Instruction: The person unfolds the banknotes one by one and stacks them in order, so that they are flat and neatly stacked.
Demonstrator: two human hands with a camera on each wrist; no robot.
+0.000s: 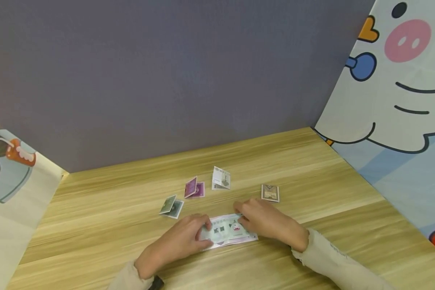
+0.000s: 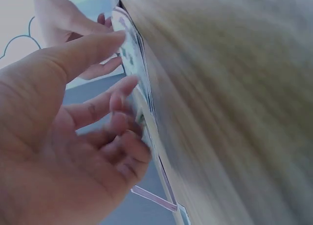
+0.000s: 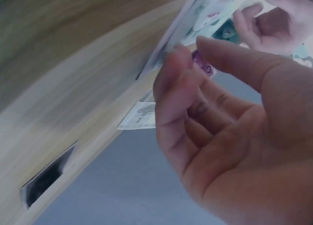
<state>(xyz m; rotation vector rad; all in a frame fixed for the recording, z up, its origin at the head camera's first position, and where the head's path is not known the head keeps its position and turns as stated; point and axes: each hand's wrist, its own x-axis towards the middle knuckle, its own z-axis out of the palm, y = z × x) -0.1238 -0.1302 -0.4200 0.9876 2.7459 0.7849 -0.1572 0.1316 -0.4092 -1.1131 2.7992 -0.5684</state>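
Observation:
A small stack of printed paper play banknotes (image 1: pixel 226 233), pale green on top with a pinkish edge beneath, lies flat on the table. My left hand (image 1: pixel 183 237) is over its left end, thumb at the near edge and index finger towards the far edge. In the left wrist view the thumb is straight and the other fingers (image 2: pixel 129 151) bend loosely against the notes. At the right end is my right hand (image 1: pixel 262 219), its fingers bent by the far edge. The right wrist view shows a gap between thumb and index fingertip (image 3: pixel 182 56).
Behind the stack stand several folded notes: a green one (image 1: pixel 172 207), a purple one (image 1: pixel 195 188) and a grey-white one (image 1: pixel 221 178). A brown folded note (image 1: pixel 270 193) lies beyond my right hand. A grey panel (image 1: pixel 166 80) rises behind the wooden table (image 1: pixel 105 205).

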